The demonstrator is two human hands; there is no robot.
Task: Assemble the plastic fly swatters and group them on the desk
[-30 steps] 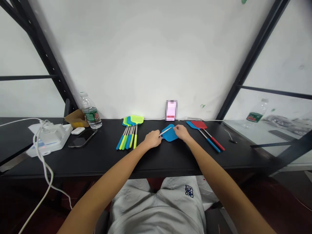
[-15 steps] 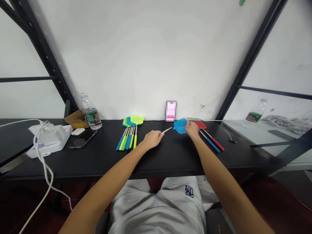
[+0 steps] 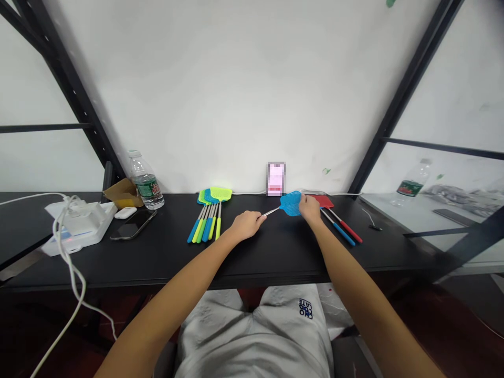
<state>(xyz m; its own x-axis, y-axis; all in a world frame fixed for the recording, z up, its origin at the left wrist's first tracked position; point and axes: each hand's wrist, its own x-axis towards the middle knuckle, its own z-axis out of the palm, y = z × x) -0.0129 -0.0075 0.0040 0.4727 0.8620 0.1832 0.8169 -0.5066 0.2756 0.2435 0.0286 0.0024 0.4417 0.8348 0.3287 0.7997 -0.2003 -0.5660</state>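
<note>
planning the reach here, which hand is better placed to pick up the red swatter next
Probably the right hand: it is beside the red swatter, while the left hand is farther off. Both are occupied, though: right grips the blue swatter head, left a metal rod.

Single head cam above the lap (image 3: 252, 341) at 6 o'clock, facing 12 and pitched down, close to the table (image 3: 271, 262), wide enough to catch the wall (image 3: 252, 94) behind it.
</note>
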